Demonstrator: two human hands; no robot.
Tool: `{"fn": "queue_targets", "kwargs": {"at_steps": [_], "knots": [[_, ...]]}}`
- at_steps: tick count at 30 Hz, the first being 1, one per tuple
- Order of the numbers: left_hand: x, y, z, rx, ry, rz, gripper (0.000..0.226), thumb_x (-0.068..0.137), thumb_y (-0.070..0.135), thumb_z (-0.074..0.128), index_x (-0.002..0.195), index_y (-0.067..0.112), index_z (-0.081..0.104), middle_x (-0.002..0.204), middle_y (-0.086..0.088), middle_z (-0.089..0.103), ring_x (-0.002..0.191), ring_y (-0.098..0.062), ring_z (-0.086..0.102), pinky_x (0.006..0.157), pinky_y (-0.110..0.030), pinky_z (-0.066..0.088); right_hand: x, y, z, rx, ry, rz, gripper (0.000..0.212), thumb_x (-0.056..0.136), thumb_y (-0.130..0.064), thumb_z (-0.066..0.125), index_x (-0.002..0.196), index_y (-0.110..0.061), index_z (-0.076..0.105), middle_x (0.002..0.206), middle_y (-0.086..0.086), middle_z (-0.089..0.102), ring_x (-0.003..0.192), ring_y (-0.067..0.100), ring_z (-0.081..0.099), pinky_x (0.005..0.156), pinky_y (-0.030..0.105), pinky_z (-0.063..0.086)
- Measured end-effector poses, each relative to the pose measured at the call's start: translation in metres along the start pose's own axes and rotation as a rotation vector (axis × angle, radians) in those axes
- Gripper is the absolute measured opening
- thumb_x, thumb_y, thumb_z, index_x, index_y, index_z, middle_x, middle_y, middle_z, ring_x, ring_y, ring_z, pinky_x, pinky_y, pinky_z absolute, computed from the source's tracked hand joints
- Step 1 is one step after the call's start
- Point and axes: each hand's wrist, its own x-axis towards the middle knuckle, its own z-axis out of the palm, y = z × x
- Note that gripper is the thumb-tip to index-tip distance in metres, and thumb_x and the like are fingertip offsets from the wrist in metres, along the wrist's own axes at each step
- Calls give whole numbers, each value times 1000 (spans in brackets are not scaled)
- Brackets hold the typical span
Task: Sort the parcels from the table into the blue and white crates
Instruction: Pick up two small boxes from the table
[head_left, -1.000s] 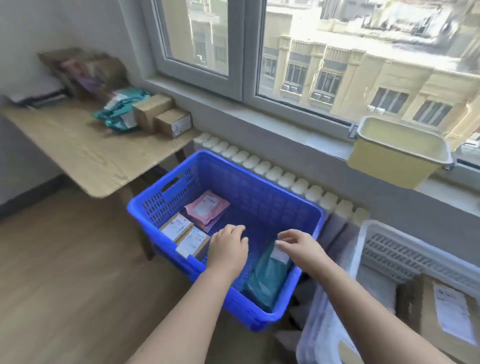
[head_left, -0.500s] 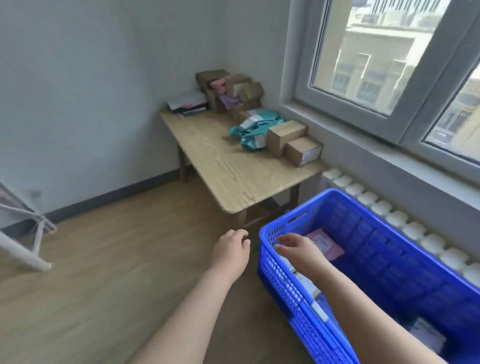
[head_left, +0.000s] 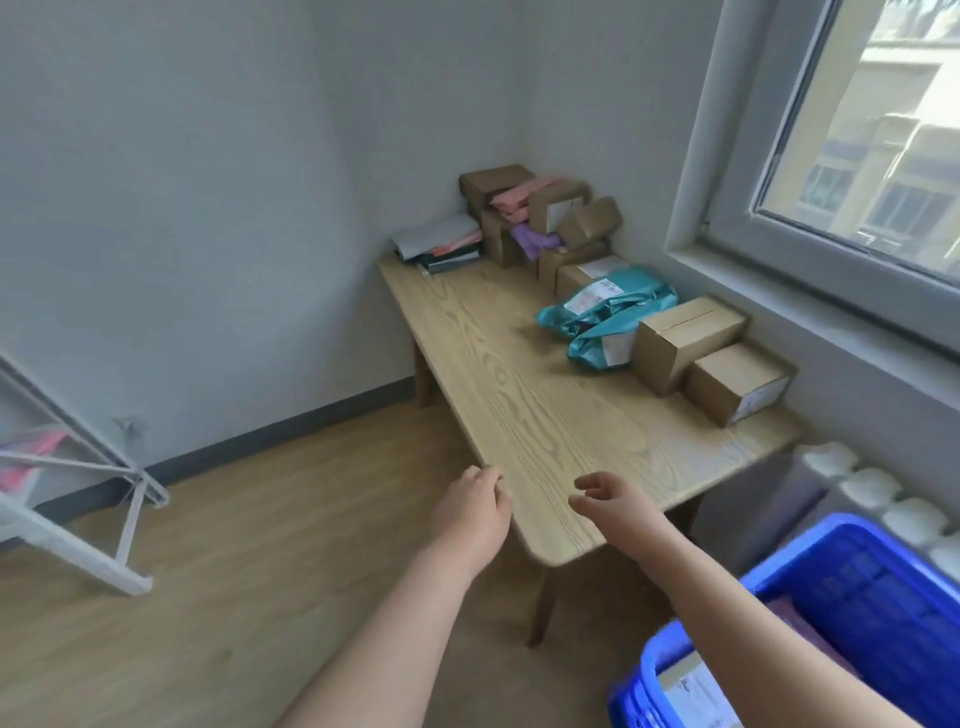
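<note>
Our left hand (head_left: 475, 512) and right hand (head_left: 618, 506) have swung from the blue plastic crate (head_left: 883, 587) to the near edge of the pale wooden table (head_left: 519, 395), empty, fingers loosely curled. Teal plastic mailers (head_left: 605, 312) and brown cardboard boxes (head_left: 685, 338) wait farther along, so another pickup likely begins.

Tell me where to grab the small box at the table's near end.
Grip the small box across its width from above, thumb on the room-side face, fingers over the wall-side edge. Its far end sits by the larger box, so only top, sides and labelled near end look free.
</note>
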Motion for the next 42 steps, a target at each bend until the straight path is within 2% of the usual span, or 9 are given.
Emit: {"fn": "queue_targets", "kwargs": {"at_steps": [2, 5, 10, 23, 29, 31, 36, 40, 42], "knots": [[31, -3, -13, -6, 1, -2, 39, 104, 32, 41, 141, 22, 49, 139, 1, 50, 126, -19, 51, 100, -38, 47, 33, -22, -1, -37, 10, -25, 40, 94, -31, 63, 132, -21, 57, 132, 6, 59, 108, 18, 59, 88, 31, 48], [73, -13, -35, -9, 11, -10, 40, 104, 34, 42, 141, 23, 48, 139, 2, 49, 125, -21, 51, 99, -40, 48, 73, -61, 5, -76, 22, -36, 45, 94, -32, 61, 137, -22, 53, 138, 6, 56, 112, 19, 59, 92, 35, 51], [157, -49, -68, -15, 21, 0, 40, 104, 35, 41, 141, 23, 48, 140, 3, 50, 121, -19, 53, 96, -39, 51, 146, -126, 27, -115, 35, -72, 45, 94, -31, 62, 137, -23, 53, 140, 3, 54, 105, 17, 58, 84, 29, 45], [395, -130, -174, 23, -68, 192, 41, 105, 33, 40, 144, 21, 44, 144, 1, 47, 121, -19, 53, 94, -36, 50, 335, -263, 92, -53, 226, -5, 43, 92, -32, 64, 135, -26, 55, 137, 2, 54, 113, 18, 56, 92, 36, 50], [494, -114, -184, 13, -149, 268, 38, 105, 34, 40, 141, 25, 47, 142, 1, 47, 121, -19, 52, 95, -36, 48, 405, -290, 74, -34, 312, 50, 45, 93, -31, 63, 137, -27, 53, 140, 1, 53, 106, 12, 54, 76, 25, 40], [530, -103, -182, 10, -164, 292, 38, 105, 34, 41, 142, 25, 46, 143, 2, 47, 122, -19, 52, 95, -36, 49, 434, -296, 60, -28, 339, 61, 44, 93, -31, 64, 136, -27, 54, 139, 0, 54, 102, 11, 53, 78, 25, 39], [607, -75, -182, 14, -156, 311, 38, 105, 34, 42, 141, 25, 47, 143, 2, 48, 123, -19, 52, 98, -38, 48, 500, -302, 23, 39, 418, 56, 45, 92, -29, 65, 136, -24, 55, 138, 0, 56, 118, 17, 57, 91, 28, 43], [658, -51, -183, 31, -165, 349, 38, 104, 33, 42, 141, 25, 48, 141, 3, 48, 122, -19, 52, 95, -37, 48, 537, -313, -5, 74, 456, 54, 47, 94, -26, 63, 139, -21, 53, 138, -2, 57, 97, 12, 60, 84, 24, 43], [678, -38, -181, 20, -165, 380, 37, 104, 33, 43, 141, 25, 48, 139, 4, 48, 121, -19, 52, 92, -35, 48, 551, -317, -17, 82, 489, 67, 46, 94, -26, 63, 139, -22, 53, 139, -1, 55, 112, 15, 58, 93, 27, 43]]}}
